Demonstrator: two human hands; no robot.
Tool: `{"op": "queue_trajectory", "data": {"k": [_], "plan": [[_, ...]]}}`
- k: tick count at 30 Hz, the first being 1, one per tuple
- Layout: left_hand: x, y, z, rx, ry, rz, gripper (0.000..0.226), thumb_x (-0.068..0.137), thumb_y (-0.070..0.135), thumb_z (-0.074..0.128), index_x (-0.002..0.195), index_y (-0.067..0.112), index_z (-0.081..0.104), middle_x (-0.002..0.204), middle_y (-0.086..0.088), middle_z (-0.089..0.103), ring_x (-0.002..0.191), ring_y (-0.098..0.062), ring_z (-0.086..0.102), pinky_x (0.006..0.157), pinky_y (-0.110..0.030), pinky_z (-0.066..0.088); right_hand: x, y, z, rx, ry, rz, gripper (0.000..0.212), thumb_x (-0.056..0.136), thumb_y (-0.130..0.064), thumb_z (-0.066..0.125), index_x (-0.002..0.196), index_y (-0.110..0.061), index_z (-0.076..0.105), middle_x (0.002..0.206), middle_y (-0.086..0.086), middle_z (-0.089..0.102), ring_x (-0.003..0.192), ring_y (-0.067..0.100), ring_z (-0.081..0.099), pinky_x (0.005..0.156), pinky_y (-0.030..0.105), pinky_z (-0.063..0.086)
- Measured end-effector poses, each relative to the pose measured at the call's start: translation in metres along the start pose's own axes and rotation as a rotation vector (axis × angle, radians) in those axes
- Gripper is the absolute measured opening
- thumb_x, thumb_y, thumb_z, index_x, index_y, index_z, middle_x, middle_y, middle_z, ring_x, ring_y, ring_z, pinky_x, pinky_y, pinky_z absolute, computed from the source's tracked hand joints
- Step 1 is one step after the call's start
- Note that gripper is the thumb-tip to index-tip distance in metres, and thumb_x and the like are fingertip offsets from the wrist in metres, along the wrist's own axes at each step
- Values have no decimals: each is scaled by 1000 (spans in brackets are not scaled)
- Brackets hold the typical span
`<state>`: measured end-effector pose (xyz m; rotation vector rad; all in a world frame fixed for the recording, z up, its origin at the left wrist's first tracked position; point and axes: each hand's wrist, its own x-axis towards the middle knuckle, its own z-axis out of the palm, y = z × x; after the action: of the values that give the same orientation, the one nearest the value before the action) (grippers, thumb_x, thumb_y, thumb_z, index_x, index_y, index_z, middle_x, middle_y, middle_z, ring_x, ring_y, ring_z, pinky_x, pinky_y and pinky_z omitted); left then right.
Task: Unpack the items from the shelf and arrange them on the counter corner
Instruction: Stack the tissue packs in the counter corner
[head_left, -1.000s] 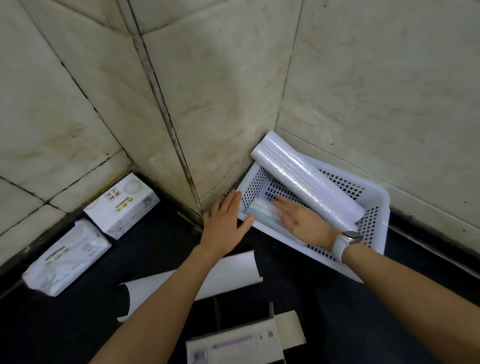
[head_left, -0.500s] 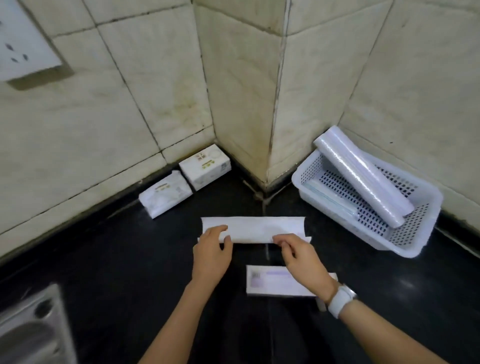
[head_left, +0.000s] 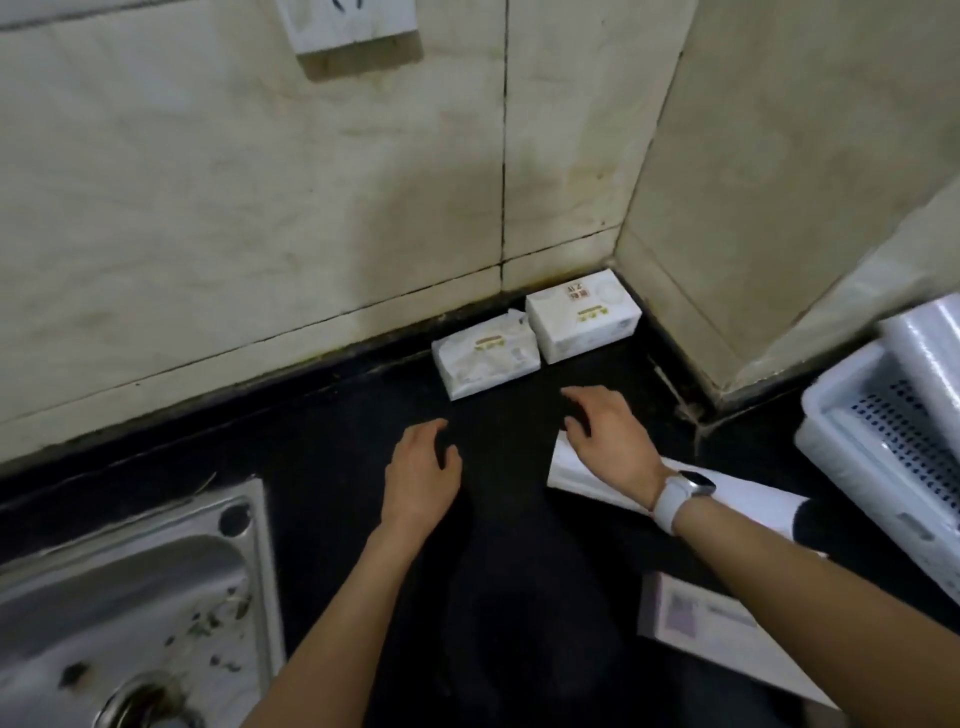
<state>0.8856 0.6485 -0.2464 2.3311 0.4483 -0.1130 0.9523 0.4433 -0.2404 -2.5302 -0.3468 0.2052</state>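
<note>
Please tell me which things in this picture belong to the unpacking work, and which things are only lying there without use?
Part of the job:
- two tissue packs and in the counter corner
- white paper roll under the right hand
- flat box
- white basket with wrapped rolls
- left hand, holding nothing

Just there:
- steel sink
- wall socket
- wristwatch

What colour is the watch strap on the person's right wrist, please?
White, seen plainly in the head view: the watch strap.
</note>
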Motion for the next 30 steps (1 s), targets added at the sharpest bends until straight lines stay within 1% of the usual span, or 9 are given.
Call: {"op": "queue_trajectory", "data": {"k": [3, 6, 10, 14, 18, 21, 24, 26, 30], "plan": [[48, 6, -1, 26, -4, 73, 47, 91, 20, 51, 135, 13, 37, 142, -11, 35, 126, -26, 41, 106, -44, 37, 60, 11, -8, -314, -9, -31, 54, 85, -22, 54, 134, -11, 35, 139, 16, 39, 128, 33, 34, 100, 45, 37], [87, 10, 4, 49, 44, 156, 50, 89, 21, 54, 135, 13, 36, 143, -11, 34, 126, -28, 38, 104, -41, 38, 116, 27, -17, -529, -113, -63, 77, 82, -31, 59, 143, -18, 14, 153, 15, 14, 141, 31, 11, 112, 48, 20], [120, 7, 18, 41, 102, 189, 42, 87, 23, 58, 127, 13, 48, 138, -9, 41, 123, -26, 38, 101, -37, 38, 156, 41, -8, -638, -310, -72, 90, 84, -44, 55, 144, -22, -10, 156, 11, -11, 143, 32, -10, 115, 52, 2], [130, 5, 27, 22, 183, 207, 22, 89, 14, 55, 106, 2, 62, 124, -15, 55, 114, -28, 47, 93, -28, 37, 152, 48, 8, -726, -231, -98, 91, 85, -47, 49, 142, -18, -16, 155, 14, -16, 141, 36, -13, 113, 55, -2], [117, 11, 21, -43, 284, 208, 19, 91, 16, 52, 105, 6, 62, 115, -12, 62, 112, -22, 51, 84, -22, 37, 145, 38, -6, -376, -266, -118, 76, 88, -27, 52, 145, -20, 3, 156, 11, -3, 143, 28, -8, 115, 44, -3], [94, 17, 11, -53, 327, 299, 16, 91, 16, 52, 104, 10, 60, 121, -10, 58, 119, -19, 49, 84, -26, 42, 126, 13, -8, 219, -183, -129, 55, 88, -7, 51, 138, -15, 31, 140, 13, 37, 131, 24, 32, 105, 13, 21], [73, 19, 4, 94, 347, 583, 6, 85, 7, 58, 89, 3, 61, 101, -15, 65, 113, -21, 51, 81, -33, 52, 112, -11, -10, 684, -253, 149, 47, 92, -25, 49, 137, -25, 34, 133, 8, 43, 125, 21, 43, 102, 32, 42], [66, 18, 3, 201, 361, 749, 8, 75, -3, 67, 79, 1, 61, 85, -14, 68, 107, -20, 47, 82, -34, 54, 110, -18, -17, 614, -346, 209, 51, 90, -27, 53, 136, -26, 33, 139, 11, 38, 129, 25, 40, 97, 42, 47], [55, 20, 2, 228, 395, 817, 28, 54, -11, 80, 71, -1, 61, 78, -17, 68, 97, -21, 44, 72, -31, 56, 104, -16, -27, 560, -581, 274, 54, 82, -2, 57, 129, -24, 41, 140, 12, 31, 123, 25, 43, 82, 28, 54]]}}
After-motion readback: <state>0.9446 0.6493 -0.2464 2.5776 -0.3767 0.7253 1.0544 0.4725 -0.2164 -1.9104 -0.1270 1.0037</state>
